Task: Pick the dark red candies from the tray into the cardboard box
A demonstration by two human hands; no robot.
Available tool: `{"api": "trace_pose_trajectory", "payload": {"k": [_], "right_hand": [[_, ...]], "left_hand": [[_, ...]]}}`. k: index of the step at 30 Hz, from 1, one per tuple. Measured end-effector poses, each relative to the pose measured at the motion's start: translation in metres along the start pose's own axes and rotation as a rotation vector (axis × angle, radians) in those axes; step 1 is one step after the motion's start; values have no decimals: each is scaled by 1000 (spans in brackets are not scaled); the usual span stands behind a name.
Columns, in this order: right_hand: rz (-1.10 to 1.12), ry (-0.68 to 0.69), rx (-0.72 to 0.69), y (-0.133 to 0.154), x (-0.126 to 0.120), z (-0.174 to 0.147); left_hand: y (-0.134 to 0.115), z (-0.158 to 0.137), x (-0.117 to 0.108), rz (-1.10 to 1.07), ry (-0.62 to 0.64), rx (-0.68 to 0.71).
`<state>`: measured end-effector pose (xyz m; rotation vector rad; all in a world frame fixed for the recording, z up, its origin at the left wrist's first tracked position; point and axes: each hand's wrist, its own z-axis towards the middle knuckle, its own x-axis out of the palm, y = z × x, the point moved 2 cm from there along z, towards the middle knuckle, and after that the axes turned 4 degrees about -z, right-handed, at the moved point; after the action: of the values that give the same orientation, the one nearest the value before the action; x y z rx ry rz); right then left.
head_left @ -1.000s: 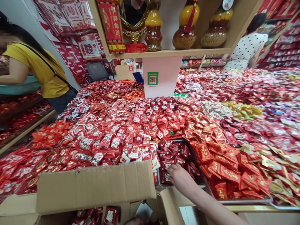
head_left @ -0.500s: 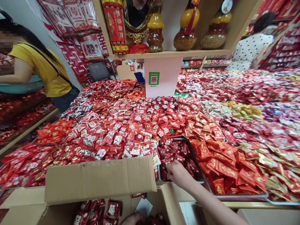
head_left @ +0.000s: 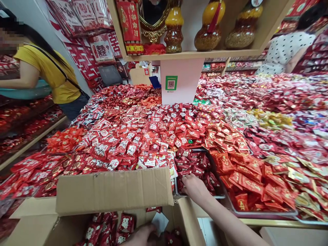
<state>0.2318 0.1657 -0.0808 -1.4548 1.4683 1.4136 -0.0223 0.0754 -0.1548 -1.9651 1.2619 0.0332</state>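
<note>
My right hand point(head_left: 194, 187) reaches into a metal tray point(head_left: 219, 197) of dark red candy packets point(head_left: 191, 160). Its fingers are bent down among the packets at the tray's near left; whatever lies under them is hidden. Down in an open cardboard box point(head_left: 115, 193), my left hand point(head_left: 140, 235) is partly cut off by the lower edge, its fingers dark and blurred. Beside those fingers is a white card or paper point(head_left: 160, 222). Similar dark red packets point(head_left: 126, 222) with white print lie in the box, left of that hand.
Heaps of wrapped candies point(head_left: 123, 136) cover the wide counter. To the right is a tray of orange-red packets point(head_left: 246, 181). A wooden shelf point(head_left: 189, 55) with gourd-shaped bottles hangs above. A person in yellow point(head_left: 55, 75) stands left, another in polka dots point(head_left: 284, 51) at the back right.
The view has shifted slightly, moving the counter a little rightward in the picture. My left hand shows more inside the box. My right hand stays at the tray, its fingers slightly more stretched.
</note>
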Motion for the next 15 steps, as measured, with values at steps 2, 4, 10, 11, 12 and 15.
{"api": "trace_pose_trajectory", "payload": {"k": [2, 4, 10, 11, 12, 15], "right_hand": [[27, -5, -15, -1, 0, 0], [69, -20, -31, -5, -3, -3], [519, -221, 62, -25, -4, -19], [696, -276, 141, -28, 0, -21], [871, -316, 224, -30, 6, -23], [1204, -336, 397, -30, 25, -22]], "left_hand": [[-5, 6, -8, 48, -60, 30], [-10, 11, -17, 70, -109, 62], [-20, 21, -32, 127, -180, 88], [-21, 22, -32, 151, -201, 76], [-21, 23, -31, 176, -225, 58], [-22, 26, -27, 226, -274, -25]]}}
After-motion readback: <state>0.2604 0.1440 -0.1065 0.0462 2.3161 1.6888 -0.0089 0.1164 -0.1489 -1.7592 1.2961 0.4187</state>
